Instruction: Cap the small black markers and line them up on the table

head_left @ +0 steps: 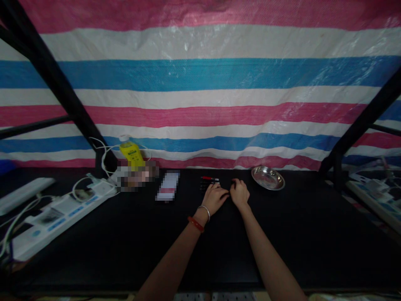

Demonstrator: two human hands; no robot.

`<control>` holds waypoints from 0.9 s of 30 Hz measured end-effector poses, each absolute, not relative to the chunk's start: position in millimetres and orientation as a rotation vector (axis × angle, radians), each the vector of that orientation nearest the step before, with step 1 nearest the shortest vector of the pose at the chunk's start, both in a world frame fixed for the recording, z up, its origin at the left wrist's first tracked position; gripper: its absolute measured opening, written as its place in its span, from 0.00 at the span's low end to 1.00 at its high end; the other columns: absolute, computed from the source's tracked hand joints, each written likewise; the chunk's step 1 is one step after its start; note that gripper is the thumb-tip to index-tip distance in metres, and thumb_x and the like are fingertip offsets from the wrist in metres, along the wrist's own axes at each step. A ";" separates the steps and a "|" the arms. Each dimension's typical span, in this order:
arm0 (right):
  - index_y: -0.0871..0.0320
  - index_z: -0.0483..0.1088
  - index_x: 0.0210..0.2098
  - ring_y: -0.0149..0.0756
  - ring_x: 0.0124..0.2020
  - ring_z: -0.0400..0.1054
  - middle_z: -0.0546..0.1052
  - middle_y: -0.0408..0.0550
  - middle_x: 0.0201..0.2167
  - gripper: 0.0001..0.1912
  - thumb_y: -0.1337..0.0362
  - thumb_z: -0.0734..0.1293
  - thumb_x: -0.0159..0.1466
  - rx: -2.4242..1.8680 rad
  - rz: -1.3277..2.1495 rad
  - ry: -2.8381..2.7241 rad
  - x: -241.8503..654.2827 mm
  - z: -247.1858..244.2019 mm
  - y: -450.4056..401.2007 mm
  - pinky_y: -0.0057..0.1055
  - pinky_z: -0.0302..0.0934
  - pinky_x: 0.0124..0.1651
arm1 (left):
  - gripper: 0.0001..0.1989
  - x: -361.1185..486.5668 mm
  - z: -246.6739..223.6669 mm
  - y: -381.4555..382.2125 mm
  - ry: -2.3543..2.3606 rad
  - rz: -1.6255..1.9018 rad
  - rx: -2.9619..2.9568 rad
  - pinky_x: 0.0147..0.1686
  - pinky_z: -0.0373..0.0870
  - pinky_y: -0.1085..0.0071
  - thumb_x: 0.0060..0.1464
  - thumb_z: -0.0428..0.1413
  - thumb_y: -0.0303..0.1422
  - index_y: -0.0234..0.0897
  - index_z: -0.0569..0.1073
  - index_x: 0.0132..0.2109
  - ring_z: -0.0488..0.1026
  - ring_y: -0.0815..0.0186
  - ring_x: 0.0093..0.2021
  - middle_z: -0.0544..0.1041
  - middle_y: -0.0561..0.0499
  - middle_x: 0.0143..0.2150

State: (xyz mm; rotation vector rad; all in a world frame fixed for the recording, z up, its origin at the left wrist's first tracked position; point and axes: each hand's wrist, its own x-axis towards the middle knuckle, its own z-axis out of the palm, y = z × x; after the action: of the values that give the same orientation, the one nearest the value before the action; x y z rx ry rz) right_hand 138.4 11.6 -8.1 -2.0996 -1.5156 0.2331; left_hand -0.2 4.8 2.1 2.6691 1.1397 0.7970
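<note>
On the black tabletop my left hand [215, 198], with a silver bangle and a reddish-brown bangle at the wrist, rests with bent fingers beside a few slim pen-like sticks. One stick is red [206, 178]; the others beneath it are dark and hard to separate from the table. My right hand [240, 193] lies just to the right, its fingers curled in toward the left thumb. The fingertips of both hands nearly meet. Anything held between them is too small or dark to make out.
A round shiny metal dish [268, 178] sits right of my hands. To the left lie a blurred phone-like rectangle [168, 186], a yellow bottle [131, 154] and a white power strip [67, 217] with cables. Black frame bars [56, 79] slant at both sides before a striped tarp [213, 75].
</note>
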 end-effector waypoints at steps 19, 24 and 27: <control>0.57 0.72 0.36 0.39 0.37 0.61 0.70 0.49 0.33 0.13 0.58 0.59 0.60 -1.469 -0.056 -1.416 137.3 -16.4 13.4 0.35 0.57 0.42 | 0.08 -36.2 -8.5 38.1 1.516 1.982 1.264 0.34 0.64 0.71 0.56 0.47 0.32 0.37 0.70 0.38 0.70 0.68 0.30 0.71 0.53 0.28; 0.56 0.72 0.34 0.37 0.36 0.61 0.70 0.47 0.31 0.09 0.61 0.62 0.59 -1.397 -0.060 -1.534 127.4 -15.3 11.3 0.34 0.58 0.42 | 0.06 -42.2 -19.3 51.3 1.467 2.018 0.952 0.32 0.63 0.72 0.52 0.47 0.29 0.36 0.68 0.33 0.68 0.69 0.28 0.68 0.54 0.26; 0.55 0.73 0.35 0.38 0.37 0.61 0.70 0.47 0.31 0.09 0.62 0.63 0.58 -1.368 -0.045 -1.668 119.9 -15.5 9.3 0.34 0.57 0.42 | 0.05 -42.7 -23.2 54.6 1.430 2.017 0.921 0.32 0.63 0.72 0.52 0.47 0.28 0.36 0.68 0.33 0.68 0.69 0.28 0.68 0.55 0.26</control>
State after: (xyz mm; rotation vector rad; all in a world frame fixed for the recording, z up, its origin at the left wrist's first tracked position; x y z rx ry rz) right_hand 119.9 9.3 -15.5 -1.3682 -1.6683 -0.0446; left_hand -42.7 54.6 -23.2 0.9211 1.4303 2.0170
